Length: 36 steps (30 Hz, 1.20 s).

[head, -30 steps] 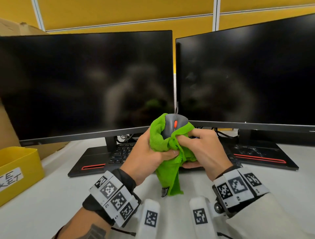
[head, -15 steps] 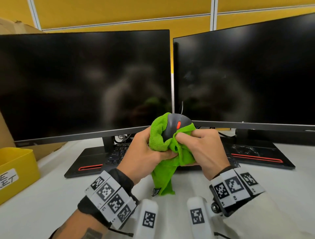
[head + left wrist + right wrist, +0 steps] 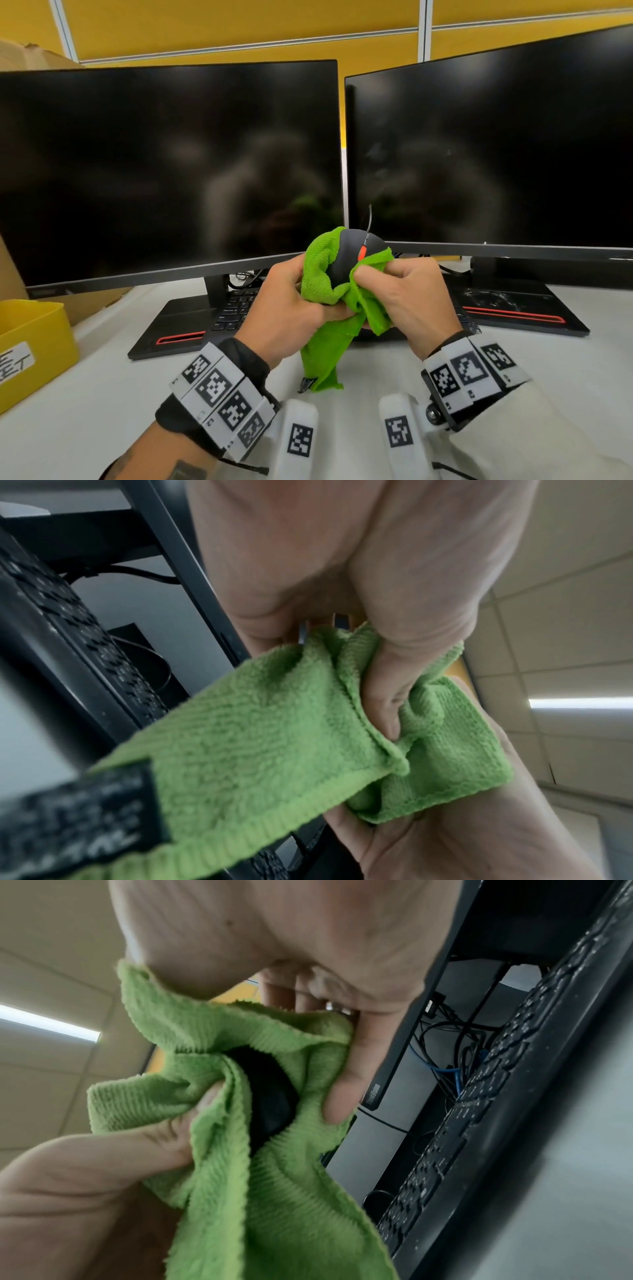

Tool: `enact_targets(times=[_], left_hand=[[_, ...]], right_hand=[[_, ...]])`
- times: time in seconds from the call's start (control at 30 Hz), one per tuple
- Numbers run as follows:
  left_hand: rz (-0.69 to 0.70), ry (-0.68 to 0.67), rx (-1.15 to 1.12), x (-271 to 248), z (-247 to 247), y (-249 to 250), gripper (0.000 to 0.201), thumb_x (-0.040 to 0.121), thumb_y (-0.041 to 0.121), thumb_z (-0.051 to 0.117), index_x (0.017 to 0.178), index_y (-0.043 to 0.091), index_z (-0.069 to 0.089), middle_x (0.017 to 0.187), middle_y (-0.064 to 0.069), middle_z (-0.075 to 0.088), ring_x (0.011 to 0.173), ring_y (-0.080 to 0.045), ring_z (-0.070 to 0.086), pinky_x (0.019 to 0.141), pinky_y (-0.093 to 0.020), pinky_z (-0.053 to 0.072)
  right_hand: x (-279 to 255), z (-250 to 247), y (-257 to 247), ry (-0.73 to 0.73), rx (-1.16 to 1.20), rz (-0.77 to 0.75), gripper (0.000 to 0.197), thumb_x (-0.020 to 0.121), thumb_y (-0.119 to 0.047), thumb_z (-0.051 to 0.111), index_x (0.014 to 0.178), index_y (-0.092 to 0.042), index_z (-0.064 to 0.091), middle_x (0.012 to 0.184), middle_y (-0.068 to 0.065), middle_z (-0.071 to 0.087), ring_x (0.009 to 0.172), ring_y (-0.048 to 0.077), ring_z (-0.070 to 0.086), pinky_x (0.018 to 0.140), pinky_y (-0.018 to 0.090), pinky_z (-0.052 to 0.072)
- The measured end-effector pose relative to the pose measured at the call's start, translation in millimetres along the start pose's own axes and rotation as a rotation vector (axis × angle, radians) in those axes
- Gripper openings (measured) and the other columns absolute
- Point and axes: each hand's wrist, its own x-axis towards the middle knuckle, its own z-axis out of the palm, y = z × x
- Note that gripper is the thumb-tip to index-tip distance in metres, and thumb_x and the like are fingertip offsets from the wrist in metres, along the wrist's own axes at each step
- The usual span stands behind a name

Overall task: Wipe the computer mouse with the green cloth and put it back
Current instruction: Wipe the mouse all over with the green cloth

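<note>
A dark grey computer mouse [image 3: 352, 251] with an orange wheel is held up above the desk, nose upward, its cable rising from the top. The green cloth [image 3: 329, 346] is wrapped around its lower half and hangs down below my hands. My left hand [image 3: 291, 308] grips the cloth-covered mouse from the left, fingers curled round it. My right hand [image 3: 407, 294] pinches cloth against the mouse's right side with thumb and fingers. In the right wrist view the black mouse body [image 3: 270, 1096] shows inside the cloth folds [image 3: 274, 1191]. The left wrist view shows only cloth [image 3: 274, 737] under my thumb.
Two dark monitors [image 3: 171, 164] [image 3: 496, 147] stand right behind my hands. A black keyboard [image 3: 236, 305] lies under them between their bases. A yellow bin [image 3: 30, 342] sits at the left edge. White desk surface [image 3: 102, 411] lies in front.
The mouse has tilted slightly, showing more of its top, and the cloth has shifted around it as my hands rub. My hands stay in the same place above the desk.
</note>
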Motion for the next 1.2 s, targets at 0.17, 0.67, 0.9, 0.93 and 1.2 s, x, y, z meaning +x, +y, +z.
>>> enact_targets(times=[0.17,0.67,0.9,0.93,1.2], left_hand=[[-0.007,0.02,-0.013,-2,-1,2,0.046,0.072,-0.013,0.086,0.111,0.008,0.075,0.102,-0.007,0.082,0.097,-0.025,0.078,0.086,-0.04,0.065],[0.045,0.054,0.009,2,-5,2,0.049,0.085,-0.008,0.079,0.127,0.015,0.071,0.117,-0.002,0.08,0.11,-0.022,0.076,0.099,-0.047,0.061],[0.103,0.135,0.006,5,-5,0,0.048,0.082,0.001,0.086,0.125,0.02,0.075,0.116,-0.002,0.08,0.111,-0.027,0.075,0.097,-0.053,0.06],[0.108,0.14,-0.001,5,-5,1,0.048,0.081,0.002,0.087,0.125,0.018,0.075,0.116,-0.002,0.08,0.111,-0.026,0.076,0.097,-0.052,0.06],[0.13,0.195,-0.059,4,-6,4,0.037,0.085,0.001,0.083,0.121,0.01,0.077,0.114,-0.007,0.081,0.109,-0.027,0.077,0.097,-0.05,0.061]], right_hand=[[3,0,0,0.013,0.038,0.03,0.061,0.07,-0.048,0.078,0.063,0.01,0.059,0.062,0.034,0.051,0.063,0.029,0.053,0.063,0.075,0.056],[3,-10,-7,-0.134,0.199,0.125,0.01,0.092,-0.022,0.075,0.099,-0.021,0.082,0.091,0.009,0.081,0.083,0.03,0.077,0.08,0.056,0.066],[0,-5,-3,-0.261,0.327,0.087,0.028,0.099,0.002,0.062,0.12,-0.01,0.077,0.107,0.016,0.082,0.09,0.026,0.08,0.075,0.041,0.066],[0,-5,-3,-0.267,0.353,0.085,0.029,0.099,0.004,0.061,0.121,-0.008,0.077,0.107,0.017,0.081,0.091,0.025,0.079,0.075,0.038,0.065],[1,-5,-6,-0.332,0.345,0.084,0.034,0.096,-0.001,0.064,0.121,-0.019,0.078,0.099,0.006,0.082,0.081,0.02,0.077,0.079,0.044,0.064]])
